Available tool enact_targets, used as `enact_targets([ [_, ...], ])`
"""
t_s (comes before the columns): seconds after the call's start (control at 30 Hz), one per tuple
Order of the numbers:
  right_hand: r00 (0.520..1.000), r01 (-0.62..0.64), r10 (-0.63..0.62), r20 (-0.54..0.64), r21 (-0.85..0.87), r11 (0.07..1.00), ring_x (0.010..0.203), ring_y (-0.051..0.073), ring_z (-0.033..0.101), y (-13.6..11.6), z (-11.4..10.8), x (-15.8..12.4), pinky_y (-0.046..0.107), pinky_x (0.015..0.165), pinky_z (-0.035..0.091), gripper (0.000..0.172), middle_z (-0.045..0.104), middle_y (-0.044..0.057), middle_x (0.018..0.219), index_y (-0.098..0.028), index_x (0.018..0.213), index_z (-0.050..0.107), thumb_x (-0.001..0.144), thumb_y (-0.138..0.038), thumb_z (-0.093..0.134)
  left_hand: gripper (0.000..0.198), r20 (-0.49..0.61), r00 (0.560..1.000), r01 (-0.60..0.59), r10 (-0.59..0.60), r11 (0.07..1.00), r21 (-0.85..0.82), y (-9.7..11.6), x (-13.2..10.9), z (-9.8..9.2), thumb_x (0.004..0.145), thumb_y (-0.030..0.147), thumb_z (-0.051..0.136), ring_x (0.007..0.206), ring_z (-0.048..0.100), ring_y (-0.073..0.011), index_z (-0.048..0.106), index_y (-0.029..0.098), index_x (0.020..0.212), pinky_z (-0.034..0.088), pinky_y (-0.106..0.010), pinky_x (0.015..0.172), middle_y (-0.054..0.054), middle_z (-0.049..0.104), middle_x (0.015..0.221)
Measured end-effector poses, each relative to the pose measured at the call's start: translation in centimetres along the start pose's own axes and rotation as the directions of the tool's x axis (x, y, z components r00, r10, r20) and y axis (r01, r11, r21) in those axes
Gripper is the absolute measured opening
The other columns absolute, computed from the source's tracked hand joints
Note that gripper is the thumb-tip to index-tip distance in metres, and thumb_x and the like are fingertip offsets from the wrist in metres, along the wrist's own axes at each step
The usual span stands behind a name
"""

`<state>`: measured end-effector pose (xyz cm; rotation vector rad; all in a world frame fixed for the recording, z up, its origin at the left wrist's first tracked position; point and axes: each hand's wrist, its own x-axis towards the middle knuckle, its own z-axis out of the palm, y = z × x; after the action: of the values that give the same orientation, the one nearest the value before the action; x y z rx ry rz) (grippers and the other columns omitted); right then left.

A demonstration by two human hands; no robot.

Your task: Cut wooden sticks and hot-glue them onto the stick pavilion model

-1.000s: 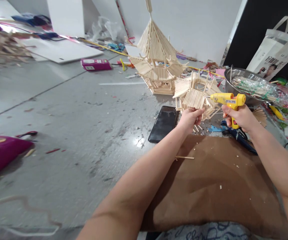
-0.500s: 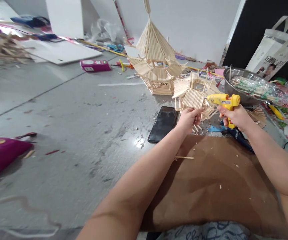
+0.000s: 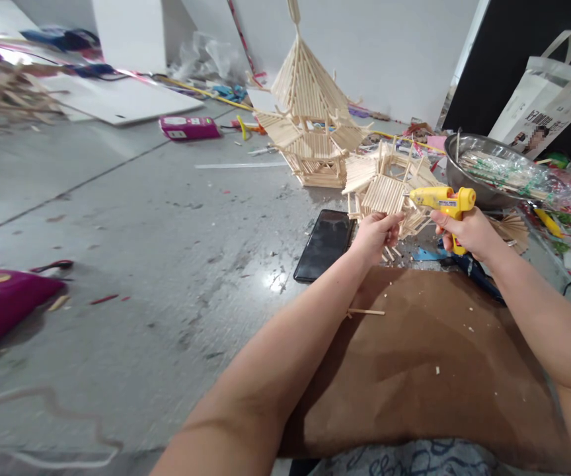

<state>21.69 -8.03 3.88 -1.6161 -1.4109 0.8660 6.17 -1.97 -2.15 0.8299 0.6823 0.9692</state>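
Observation:
My left hand is closed on the lower edge of a roof piece made of thin wooden sticks, held up above the floor. My right hand grips a yellow glue gun whose nozzle touches the right edge of that stick piece. Behind it stands a finished stick pagoda on the grey floor. A brown sheet of cardboard lies under my forearms with one loose stick on it.
A black phone lies left of my left hand. A steel bowl with bagged sticks sits at the right, a white tote bag behind it. Pink boxes and scraps lie on the floor; a magenta object is at the left.
The glue gun moved left by a small amount until its nozzle met the stick piece. My left hand has hardly shifted.

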Motion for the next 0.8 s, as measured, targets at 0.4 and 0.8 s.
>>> enact_targets([
  [0.4,1.000,0.014,-0.014,0.003,0.024,1.000,0.031,0.008,0.047,-0.31,0.04,-0.24,0.022,0.030,0.035,0.034,0.054,-0.002,0.053,-0.019,0.066,0.051,0.064,-0.049,0.065,0.025,0.018,1.000,-0.007,0.007,1.000,0.003,-0.29,0.29,-0.30,0.066,0.024,0.065,0.032,0.033,-0.0026,0.045,0.015,0.053,0.021,-0.020,0.035,0.005,0.042,0.039],
  [0.8,1.000,0.011,-0.011,0.006,0.050,0.999,0.032,0.008,0.046,-0.52,0.03,-0.24,0.023,0.030,0.035,0.031,0.053,-0.002,0.056,-0.018,0.066,0.051,0.064,-0.045,0.067,0.025,0.026,0.999,-0.019,0.019,1.000,0.018,-0.45,0.51,-0.33,0.065,0.024,0.064,0.031,0.032,-0.0032,0.045,0.016,0.052,0.020,-0.021,0.034,0.005,0.042,0.038],
])
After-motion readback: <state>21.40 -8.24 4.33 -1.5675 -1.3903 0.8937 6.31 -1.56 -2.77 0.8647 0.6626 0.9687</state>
